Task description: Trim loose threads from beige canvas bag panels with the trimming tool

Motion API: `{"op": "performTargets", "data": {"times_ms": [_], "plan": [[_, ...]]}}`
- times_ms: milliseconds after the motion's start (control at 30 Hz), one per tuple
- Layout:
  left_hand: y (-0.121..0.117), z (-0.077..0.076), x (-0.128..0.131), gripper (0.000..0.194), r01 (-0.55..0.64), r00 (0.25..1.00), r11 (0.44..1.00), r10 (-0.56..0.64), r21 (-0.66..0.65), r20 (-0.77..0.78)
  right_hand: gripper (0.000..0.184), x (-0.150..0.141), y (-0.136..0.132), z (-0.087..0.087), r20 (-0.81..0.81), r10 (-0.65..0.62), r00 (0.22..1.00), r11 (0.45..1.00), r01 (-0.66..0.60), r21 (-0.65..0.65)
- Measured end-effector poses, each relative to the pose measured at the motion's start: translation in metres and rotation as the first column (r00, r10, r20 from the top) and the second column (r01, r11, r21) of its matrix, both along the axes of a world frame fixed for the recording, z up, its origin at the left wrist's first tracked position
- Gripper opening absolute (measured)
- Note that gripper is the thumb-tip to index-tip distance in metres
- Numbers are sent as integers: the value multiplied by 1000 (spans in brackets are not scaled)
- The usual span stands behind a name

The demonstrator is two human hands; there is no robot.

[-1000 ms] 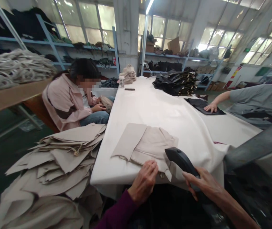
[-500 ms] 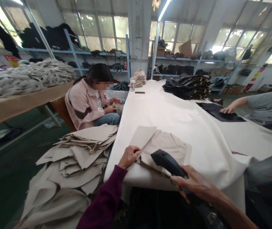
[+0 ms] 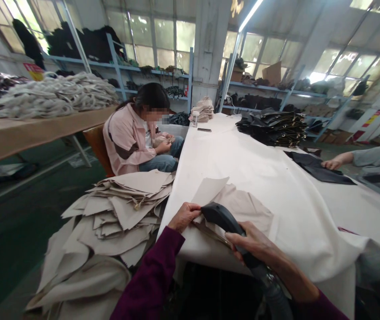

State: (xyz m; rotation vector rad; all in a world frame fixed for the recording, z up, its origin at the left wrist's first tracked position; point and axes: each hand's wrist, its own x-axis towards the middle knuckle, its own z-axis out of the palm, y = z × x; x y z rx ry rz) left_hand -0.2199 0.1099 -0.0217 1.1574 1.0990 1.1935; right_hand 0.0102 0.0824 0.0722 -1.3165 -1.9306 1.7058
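Observation:
A beige fabric piece [image 3: 243, 208] lies near the front edge of a long table covered in white cloth [image 3: 243, 160]. My left hand [image 3: 185, 216] is closed on the piece's left edge, pinching the fabric. My right hand [image 3: 255, 243] is wrapped round the handle of a black steam iron [image 3: 221, 216], which rests over the near left part of the piece, right beside my left hand. A hose runs down from the handle.
A heap of beige fabric pieces [image 3: 123, 213] lies left of the table. A seated person in a pink jacket [image 3: 130, 138] works at the left side. Another person's hand [image 3: 332, 163] rests on black fabric [image 3: 320, 171] at right. A black stack [image 3: 273, 126] sits further back.
My left hand moved left along the beige piece and took hold of its edge. My right hand brought the iron leftward onto the piece. The camera turned left.

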Motion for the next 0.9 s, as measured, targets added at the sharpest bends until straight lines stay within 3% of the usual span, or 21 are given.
{"op": "performTargets", "data": {"times_ms": [233, 500, 700, 800, 900], "plan": [[1, -3, 1, 25, -15, 997, 998, 20, -63, 77, 29, 28, -12, 16, 49, -27, 998, 1000, 26, 10], [-1, -4, 0, 23, -63, 991, 995, 70, -74, 110, 23, 15, -7, 0, 17, 38, 999, 998, -37, -51], [-3, 1, 2, 24, -39, 997, 998, 42, -56, 61, 25, 13, -4, 0, -42, 2, 999, 1000, -3, -24], [-6, 3, 6, 28, 37, 992, 999, -37, -2, -120, 29, 16, -3, 3, -73, -74, 995, 997, 75, 7], [-10, 5, 15, 30, 76, 883, 993, -25, 89, -468, 32, 27, -1, 9, -73, -150, 986, 988, 153, 33]]}}
